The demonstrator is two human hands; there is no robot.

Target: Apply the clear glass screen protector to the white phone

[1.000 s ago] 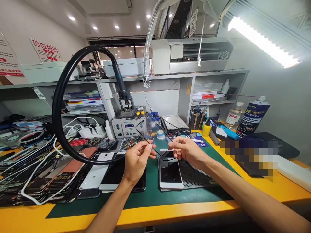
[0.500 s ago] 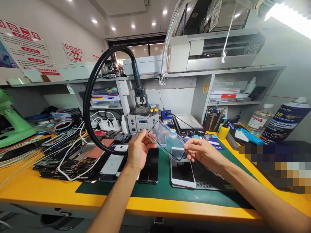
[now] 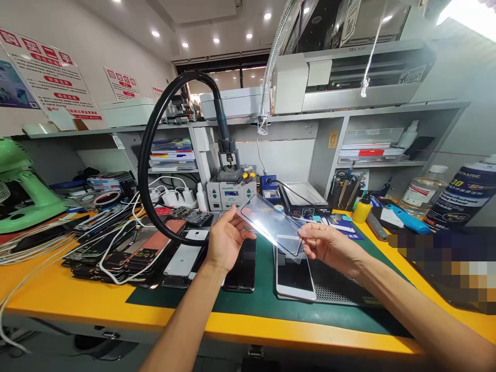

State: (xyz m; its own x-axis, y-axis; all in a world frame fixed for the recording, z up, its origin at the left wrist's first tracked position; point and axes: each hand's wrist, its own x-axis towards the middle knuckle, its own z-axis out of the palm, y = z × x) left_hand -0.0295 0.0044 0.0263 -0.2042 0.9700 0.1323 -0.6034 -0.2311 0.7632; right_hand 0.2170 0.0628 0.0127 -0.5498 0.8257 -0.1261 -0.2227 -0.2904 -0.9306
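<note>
Head view: one clear panel (image 3: pixel 267 225) with a dark outline, held tilted above the green mat (image 3: pixel 265 306), a strip of light reflected along its near side. Right hand (image 3: pixel 329 247): thumb and fingers closed on the panel's right end, pinching it near the corner. Left hand (image 3: pixel 230 240): at the panel's left end, thumb near the far-left corner, fingers bent beneath the edge; how firmly they grip cannot be told. Below the panel's right end, one white-framed phone (image 3: pixel 295 281), dark screen up, its right side beside a perforated dark plate (image 3: pixel 337 284). Near the left hand, one black phone (image 3: pixel 240 271), flat on the mat; left of it, one white phone back (image 3: pixel 181 260). Farther left, stacked phone parts (image 3: pixel 120 253), a white cable (image 3: pixel 99 261) looped over them. Far centre, one grey station (image 3: pixel 232 196) with display; just left of it, a thick black hose (image 3: pixel 143 170) arching upward. Right of the station, one small blue box (image 3: pixel 268 187), then one flat-topped unit (image 3: pixel 306 195). Far right, one yellow bottle (image 3: pixel 361 211), one clear bottle (image 3: pixel 421 192), one dark blue spray can (image 3: pixel 459 194). Under all, one yellow bench (image 3: pixel 248 329).
</note>
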